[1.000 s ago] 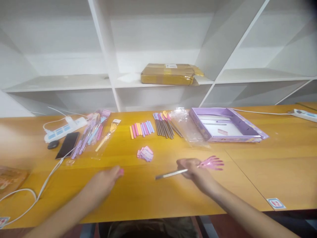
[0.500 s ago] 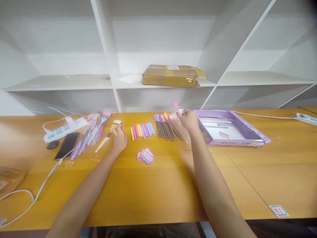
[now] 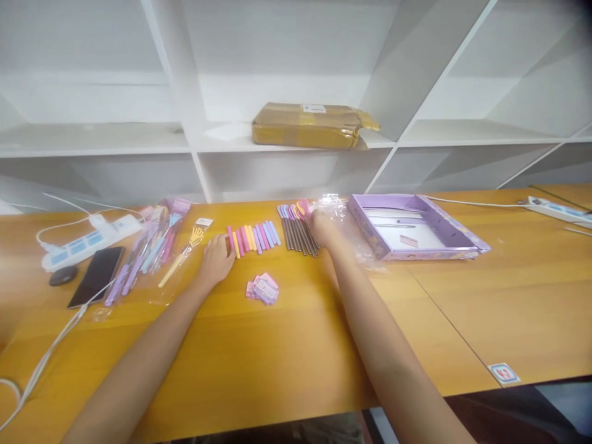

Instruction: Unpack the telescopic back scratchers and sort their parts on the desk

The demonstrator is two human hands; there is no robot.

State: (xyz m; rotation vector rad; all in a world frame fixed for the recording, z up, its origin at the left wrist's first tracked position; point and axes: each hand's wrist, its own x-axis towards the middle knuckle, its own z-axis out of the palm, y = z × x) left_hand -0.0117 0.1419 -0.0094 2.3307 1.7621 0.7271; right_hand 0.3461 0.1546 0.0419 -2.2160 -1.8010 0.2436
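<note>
My left hand (image 3: 216, 259) rests on the table with its fingers curled by a pink handle tube (image 3: 230, 237), closed against it at the left end of a row of pink, yellow, purple and blue handle tubes (image 3: 259, 238). My right hand (image 3: 323, 229) is closed round a back scratcher at the right end of a row of back scratchers with dark rods (image 3: 296, 237) and coloured heads; its fingertips are partly hidden. A yellow back scratcher (image 3: 182, 254) lies in a clear sleeve left of my left hand. Small printed cards (image 3: 263, 288) are piled in front of the tubes.
Bagged back scratchers (image 3: 150, 246), a phone (image 3: 96, 276), a mouse (image 3: 63, 275) and a power strip (image 3: 92, 242) lie at left. Crumpled clear plastic (image 3: 345, 225) sits beside a purple box (image 3: 419, 253). A cardboard box (image 3: 305, 126) stands on the shelf behind.
My right hand has brought a pink-headed back scratcher down and left to the row's end. My left hand has moved the pink tube beside the other tubes. The view has shifted slightly.
</note>
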